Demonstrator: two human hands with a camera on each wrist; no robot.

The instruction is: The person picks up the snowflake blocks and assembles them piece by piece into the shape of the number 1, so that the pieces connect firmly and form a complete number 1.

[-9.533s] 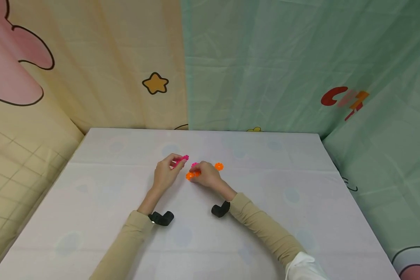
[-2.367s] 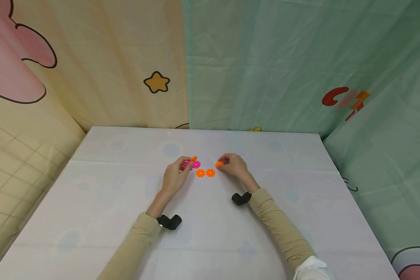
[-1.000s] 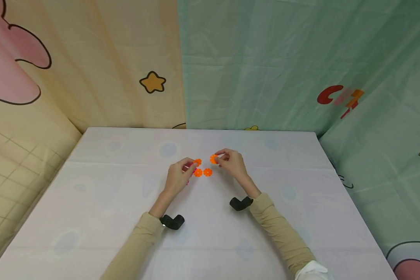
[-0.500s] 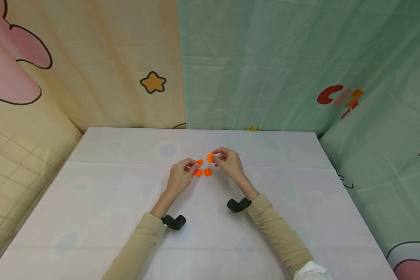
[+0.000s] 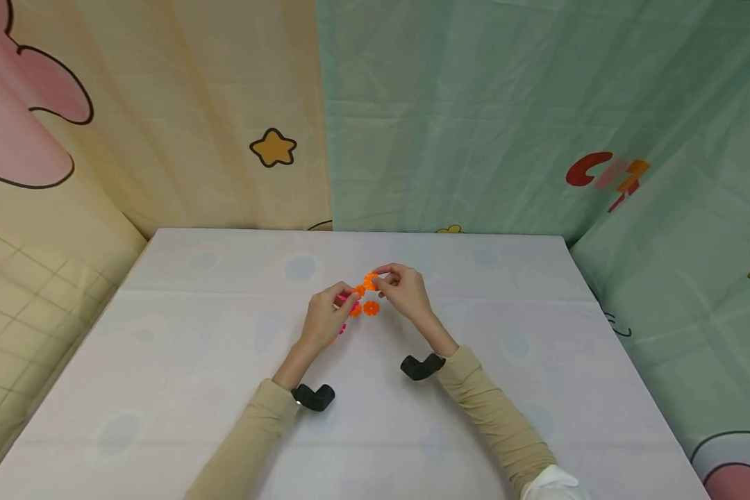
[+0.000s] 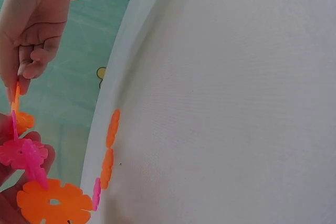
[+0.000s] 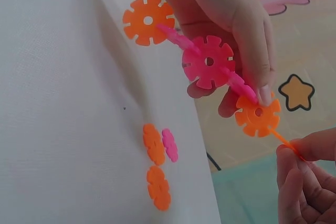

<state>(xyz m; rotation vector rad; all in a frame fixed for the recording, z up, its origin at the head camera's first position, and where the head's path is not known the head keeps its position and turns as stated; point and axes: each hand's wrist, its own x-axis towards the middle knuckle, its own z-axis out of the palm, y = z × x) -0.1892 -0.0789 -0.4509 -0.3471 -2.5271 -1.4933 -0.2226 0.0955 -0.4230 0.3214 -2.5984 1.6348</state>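
My left hand (image 5: pixel 325 314) grips a chain of slotted snowflake discs. Seen from the right wrist, the chain has an orange disc (image 7: pixel 134 23) at one end, several pink discs (image 7: pixel 195 67) along its middle and another orange disc (image 7: pixel 251 124) by the left thumb. My right hand (image 5: pixel 406 292) pinches one more orange disc (image 7: pixel 284 141), edge-on in that view, with its rim at a slot of the chain's end disc. Both hands are raised above the table, fingertips close together. The left fingers partly cover the chain in the head view.
Loose discs lie on the white-covered table (image 5: pixel 475 389) below the hands: an orange disc (image 7: pixel 154 144), a second orange disc (image 7: pixel 159 188) and a pink disc (image 7: pixel 170 145). The table's far edge meets printed curtains (image 5: pixel 450 139). Black wrist cameras (image 5: pixel 314 398) jut inward from both wrists.
My right hand has picked up an orange disc from the table and brought it left, up to the chain's end. The left hand has shifted slightly right, still holding the chain.
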